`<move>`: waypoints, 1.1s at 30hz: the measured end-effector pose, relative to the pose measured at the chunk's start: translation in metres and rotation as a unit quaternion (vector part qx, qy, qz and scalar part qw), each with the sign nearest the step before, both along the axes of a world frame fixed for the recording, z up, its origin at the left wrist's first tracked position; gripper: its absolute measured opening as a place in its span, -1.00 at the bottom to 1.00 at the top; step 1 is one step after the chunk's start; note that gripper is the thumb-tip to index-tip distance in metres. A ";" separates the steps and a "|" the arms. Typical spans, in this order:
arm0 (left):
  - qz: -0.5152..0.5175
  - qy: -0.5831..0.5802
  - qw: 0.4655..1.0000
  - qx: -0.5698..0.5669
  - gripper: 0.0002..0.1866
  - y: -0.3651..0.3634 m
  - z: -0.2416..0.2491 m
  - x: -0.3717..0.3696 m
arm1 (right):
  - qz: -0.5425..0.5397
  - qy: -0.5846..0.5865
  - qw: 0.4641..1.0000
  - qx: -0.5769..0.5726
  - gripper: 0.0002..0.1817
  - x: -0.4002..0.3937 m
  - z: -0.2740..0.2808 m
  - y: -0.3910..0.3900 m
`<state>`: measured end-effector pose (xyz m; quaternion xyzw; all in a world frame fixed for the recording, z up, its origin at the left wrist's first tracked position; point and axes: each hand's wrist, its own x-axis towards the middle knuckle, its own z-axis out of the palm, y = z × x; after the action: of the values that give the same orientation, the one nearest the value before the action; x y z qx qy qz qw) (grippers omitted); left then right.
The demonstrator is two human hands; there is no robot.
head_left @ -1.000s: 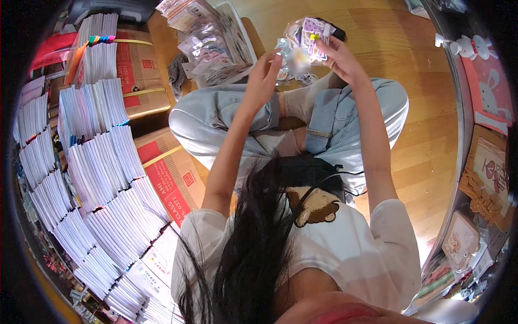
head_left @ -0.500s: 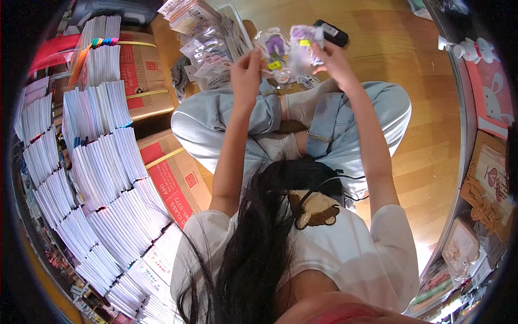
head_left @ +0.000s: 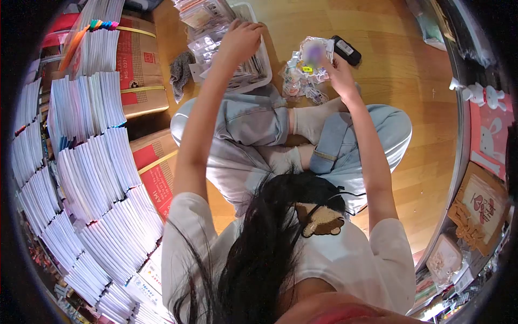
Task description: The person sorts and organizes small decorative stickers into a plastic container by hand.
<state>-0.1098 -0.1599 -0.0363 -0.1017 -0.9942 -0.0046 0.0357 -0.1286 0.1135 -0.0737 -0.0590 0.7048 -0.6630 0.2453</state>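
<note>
My right hand [head_left: 341,76] pinches a small clear packet [head_left: 314,54] with a blurred purple piece inside. Beneath it, a pile of small clear packets [head_left: 294,83] lies on the floor, one yellow label showing among them. My left hand [head_left: 241,42] is over a white plastic basket [head_left: 265,65] filled with rows of clear-wrapped packets [head_left: 208,47]. The back of that hand faces me and its fingertips bend down out of sight, so whether they hold anything is hidden.
A black device with a white label [head_left: 346,49] lies just beyond my right hand. A grey cloth [head_left: 181,75] sits left of the basket. Red-and-brown cartons [head_left: 143,70] and tall stacks of booklets [head_left: 102,162] line the left; shelved goods [head_left: 480,210] stand along the right.
My left hand has moved left and away from me, from holding a packet beside the right hand to over the basket. My right hand has lowered slightly toward the pile, still holding a packet.
</note>
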 end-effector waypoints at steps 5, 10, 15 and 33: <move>-0.039 0.002 0.994 -0.103 -0.59 -0.048 -0.029 -0.017 | 0.001 0.020 0.998 0.063 -0.68 -0.023 0.016 -0.036; -0.023 0.020 0.993 -0.113 -0.68 -0.044 -0.019 -0.010 | 0.004 0.060 0.994 0.094 -0.59 -0.047 0.026 -0.085; -0.009 0.014 0.993 -0.114 -0.68 -0.045 -0.024 -0.008 | 0.033 0.222 0.956 0.189 -0.57 -0.091 -0.006 -0.126; 0.019 -0.035 0.999 -0.026 -0.61 -0.048 -0.016 -0.006 | 0.126 0.389 0.808 0.425 -0.75 -0.097 -0.025 -0.230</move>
<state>-0.1162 -0.2076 -0.0523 -0.0838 -0.9963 0.0185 -0.0013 -0.2259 -0.1168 -0.0988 -0.2901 0.9389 -0.1825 0.0325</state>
